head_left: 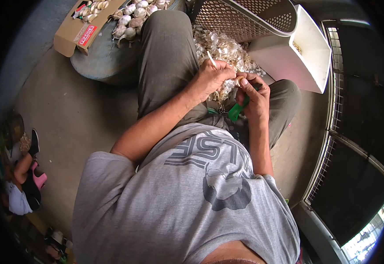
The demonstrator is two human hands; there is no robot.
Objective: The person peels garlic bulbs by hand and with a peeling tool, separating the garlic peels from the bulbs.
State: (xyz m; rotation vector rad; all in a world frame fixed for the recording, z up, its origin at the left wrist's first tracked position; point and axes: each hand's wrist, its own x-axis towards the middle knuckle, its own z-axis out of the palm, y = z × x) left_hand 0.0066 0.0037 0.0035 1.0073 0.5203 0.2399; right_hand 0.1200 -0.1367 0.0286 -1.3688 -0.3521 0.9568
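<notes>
Seen from above, a seated person in a grey T-shirt holds both hands close together between their knees. The left hand (215,75) is closed around a slim white handle (211,59), its blade end hidden. The right hand (254,93) pinches a garlic clove (239,81) between thumb and fingers, near the left fingertips. Papery garlic skins (220,48) lie heaped just beyond, beside a perforated basket (245,20) and white container (291,53). At left, garlic bulbs (130,21) and a cardboard box (79,28) of cloves rest on a rounded surface (99,66).
</notes>
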